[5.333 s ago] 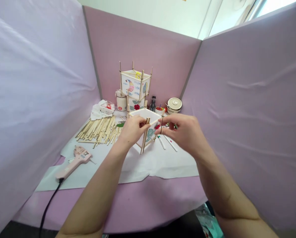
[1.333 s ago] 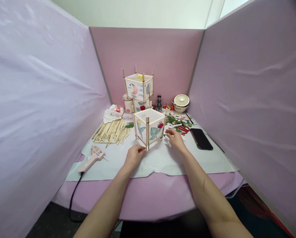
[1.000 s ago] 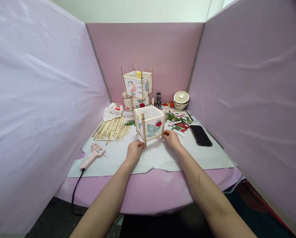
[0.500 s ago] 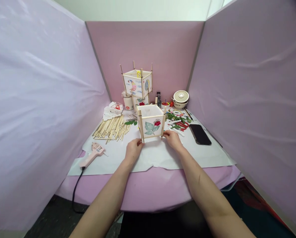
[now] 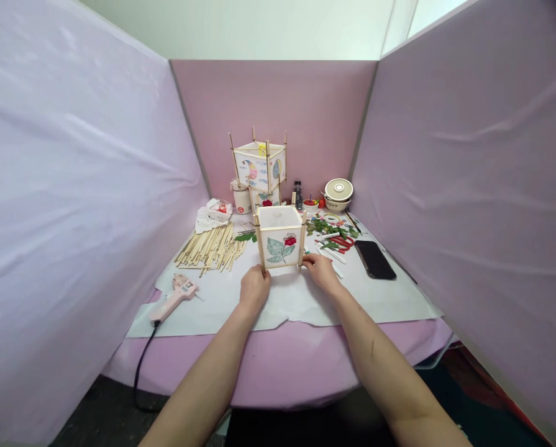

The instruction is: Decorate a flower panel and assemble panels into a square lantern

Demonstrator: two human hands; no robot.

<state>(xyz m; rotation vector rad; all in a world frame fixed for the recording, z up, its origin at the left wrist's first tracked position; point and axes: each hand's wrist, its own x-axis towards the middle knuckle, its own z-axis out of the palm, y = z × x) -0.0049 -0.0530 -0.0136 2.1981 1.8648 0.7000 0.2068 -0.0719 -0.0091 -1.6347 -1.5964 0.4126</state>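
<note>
A square lantern [image 5: 271, 245] with a wooden stick frame and white panels is upright between my hands; its near panel bears a red rose and green leaves. My left hand [image 5: 255, 288] is closed round the foot of its near left corner stick. At the near right corner, my right hand [image 5: 321, 271] pinches the lower end of the stick. The lantern's top is open and its inside looks white. Behind it stands a taller lantern [image 5: 254, 171] with a moon drawing, set above another rose panel [image 5: 264, 200] that the near lantern partly hides.
A pile of wooden sticks [image 5: 207, 248] and a pink glue gun [image 5: 177, 298] with a black cord lie left. To the right are a black phone [image 5: 375, 259], red-handled scissors [image 5: 343, 243], leafy sprigs [image 5: 327, 228] and a lidded bowl [image 5: 338, 197]. A white jar [image 5: 241, 200] stands behind.
The lantern has turned slightly and shifted a little to the left between my hands, which still hold its lower corners. The whole view has tilted up slightly.
</note>
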